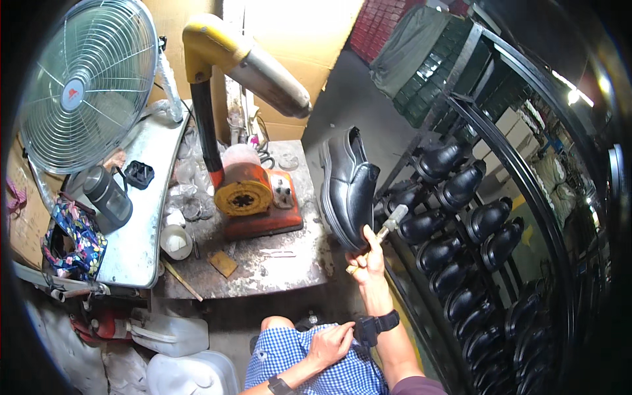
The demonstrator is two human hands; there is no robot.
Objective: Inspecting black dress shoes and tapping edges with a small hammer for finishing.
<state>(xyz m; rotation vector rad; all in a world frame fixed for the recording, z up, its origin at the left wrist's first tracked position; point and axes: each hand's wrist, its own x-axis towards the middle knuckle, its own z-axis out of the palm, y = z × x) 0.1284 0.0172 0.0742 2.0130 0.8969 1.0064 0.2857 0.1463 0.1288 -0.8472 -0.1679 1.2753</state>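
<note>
Beside the worktable's [276, 273] right edge, I have the black shoe [347, 197] raised toe-down, the right hand [368, 263] pinching its toe end between thumb and fingers, with a clear-ended tool [394, 219] in the same grasp. Over blue checked cloth [280, 359], the left hand [329, 345] has its fingers close together; whether they grip anything, I cannot tell.

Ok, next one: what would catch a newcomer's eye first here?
Probably the glossy black shoe held up in the right hand, near the centre. Next, the large wire-caged fan at upper left, and the rows of similar black shoes down the right side.
</note>
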